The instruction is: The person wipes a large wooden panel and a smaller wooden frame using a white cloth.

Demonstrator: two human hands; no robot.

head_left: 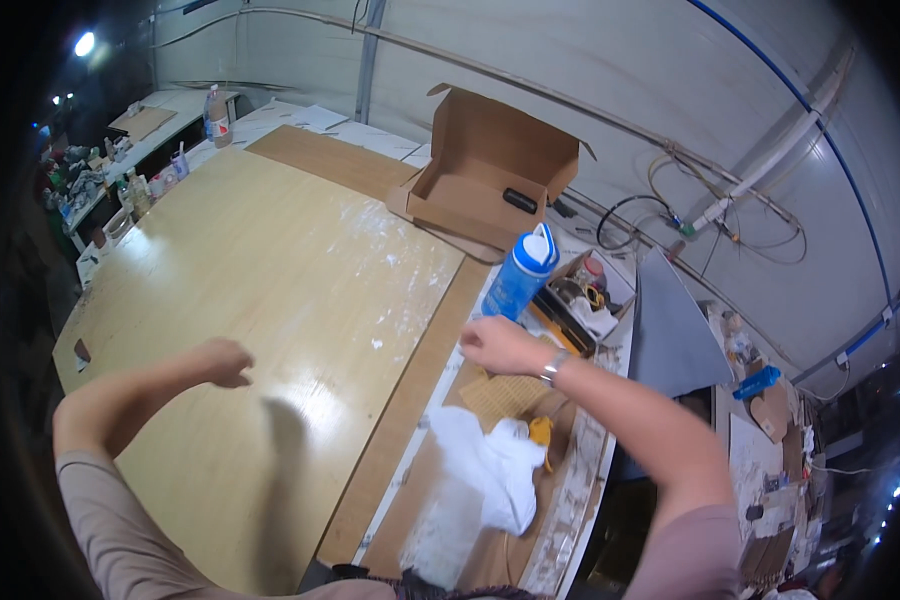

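Observation:
My left hand [227, 362] is raised over the wide pale wooden board [270, 240], its fingers curled in and nothing visible between them. Just in front of a blue water bottle [518, 276] with a white and blue lid is my right hand [495, 343], fingers curled together; whether it holds anything is hidden. A silver watch or bracelet [554, 368] sits on the right wrist. Below that hand lie a yellowish woven cloth [500, 394] and a crumpled white cloth [495, 470], with a yellow-orange piece [540, 432] beside it.
An open cardboard box [470, 200] with a small black object [521, 200] in it stands at the back. Right of the bottle is a box of mixed small items [592, 290]. A grey panel [670, 330] leans at the right. Bottles [217, 118] stand along the board's far left edge.

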